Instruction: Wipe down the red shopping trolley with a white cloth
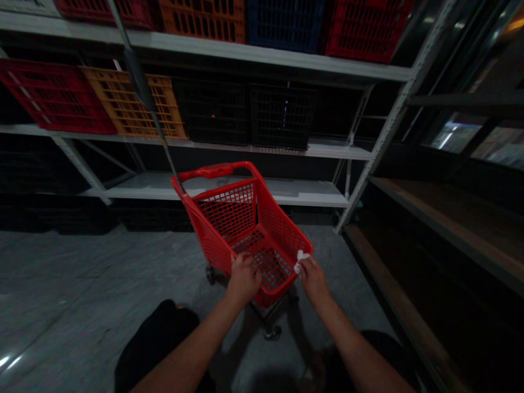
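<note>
A red plastic shopping cart [216, 251] stands on the floor in front of me, its handle at the far side and its basket bare inside. My left hand [245, 277] is wrapped over the basket's near left rim. At the near right corner, my right hand [313, 277] pinches a crumpled white cloth or tissue [301, 260] against the rim. A thin pole with a dark grip [139, 79] rises from the left end of the cart's handle.
Behind the cart stands a white metal shelf rack [327, 196] holding an orange crate [164, 103], a red crate [61, 98] and several others. Brown-edged shelving [442, 218] runs along the right. Grey floor [82, 273] spreads to the left, and my dark-clothed knees flank the arms.
</note>
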A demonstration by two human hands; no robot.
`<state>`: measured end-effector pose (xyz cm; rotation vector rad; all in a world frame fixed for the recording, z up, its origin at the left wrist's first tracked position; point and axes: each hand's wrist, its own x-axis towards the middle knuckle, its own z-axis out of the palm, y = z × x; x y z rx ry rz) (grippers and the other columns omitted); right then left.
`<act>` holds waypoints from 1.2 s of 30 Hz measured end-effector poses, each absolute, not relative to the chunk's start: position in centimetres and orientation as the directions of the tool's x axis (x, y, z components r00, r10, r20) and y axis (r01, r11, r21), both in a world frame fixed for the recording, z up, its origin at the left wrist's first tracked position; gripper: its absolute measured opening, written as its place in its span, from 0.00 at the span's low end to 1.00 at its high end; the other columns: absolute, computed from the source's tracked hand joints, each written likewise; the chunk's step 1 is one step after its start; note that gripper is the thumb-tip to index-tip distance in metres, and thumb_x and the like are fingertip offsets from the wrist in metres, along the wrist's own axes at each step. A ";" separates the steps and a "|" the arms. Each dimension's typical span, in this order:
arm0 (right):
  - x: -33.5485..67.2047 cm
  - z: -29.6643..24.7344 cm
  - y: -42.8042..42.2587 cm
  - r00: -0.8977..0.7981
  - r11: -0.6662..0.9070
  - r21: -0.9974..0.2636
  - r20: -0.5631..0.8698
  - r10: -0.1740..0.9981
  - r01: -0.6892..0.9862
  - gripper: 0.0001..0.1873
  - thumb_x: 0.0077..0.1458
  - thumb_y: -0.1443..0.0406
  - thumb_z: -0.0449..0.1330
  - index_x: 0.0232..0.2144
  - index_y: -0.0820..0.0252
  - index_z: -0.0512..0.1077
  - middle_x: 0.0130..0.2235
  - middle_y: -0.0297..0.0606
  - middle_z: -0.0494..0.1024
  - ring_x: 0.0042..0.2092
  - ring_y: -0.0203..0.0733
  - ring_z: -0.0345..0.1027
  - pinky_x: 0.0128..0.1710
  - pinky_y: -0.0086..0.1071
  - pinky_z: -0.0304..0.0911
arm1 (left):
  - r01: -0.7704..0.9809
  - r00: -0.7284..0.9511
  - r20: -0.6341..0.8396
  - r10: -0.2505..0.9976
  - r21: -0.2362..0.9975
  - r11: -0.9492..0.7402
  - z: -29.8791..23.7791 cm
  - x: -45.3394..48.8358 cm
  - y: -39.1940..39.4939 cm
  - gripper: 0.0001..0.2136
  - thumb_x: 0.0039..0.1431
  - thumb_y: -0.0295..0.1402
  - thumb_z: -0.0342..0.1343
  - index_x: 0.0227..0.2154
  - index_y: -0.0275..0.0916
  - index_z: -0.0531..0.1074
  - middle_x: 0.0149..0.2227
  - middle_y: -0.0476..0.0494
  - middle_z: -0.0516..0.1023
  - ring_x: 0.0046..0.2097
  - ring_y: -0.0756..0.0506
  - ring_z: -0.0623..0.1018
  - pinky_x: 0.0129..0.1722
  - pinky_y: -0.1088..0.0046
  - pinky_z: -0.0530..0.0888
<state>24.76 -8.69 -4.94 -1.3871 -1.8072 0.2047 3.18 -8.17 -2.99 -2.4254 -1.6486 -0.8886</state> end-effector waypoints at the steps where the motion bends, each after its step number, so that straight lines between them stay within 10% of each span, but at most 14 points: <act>1: 24.0 -4.8 -9.2 -0.067 0.379 -0.570 0.491 0.868 0.729 0.09 0.52 0.71 0.49 0.29 0.61 0.70 0.33 0.39 0.68 0.37 0.40 0.61 0.39 0.33 0.59 | 0.875 0.250 0.503 0.827 0.249 -0.416 -3.1 3.2 -8.2 0.10 0.49 0.29 0.46 0.18 0.39 0.69 0.27 0.45 0.70 0.46 0.40 0.64 0.51 0.50 0.56; 36: 23.3 -5.1 -11.7 -0.105 0.377 -0.552 0.460 0.881 0.743 0.09 0.52 0.72 0.49 0.28 0.60 0.68 0.32 0.39 0.67 0.35 0.40 0.62 0.37 0.33 0.60 | 0.816 0.313 0.490 0.814 0.300 -0.494 -3.1 2.2 -11.3 0.09 0.42 0.27 0.47 0.12 0.40 0.66 0.23 0.47 0.69 0.44 0.41 0.65 0.49 0.52 0.57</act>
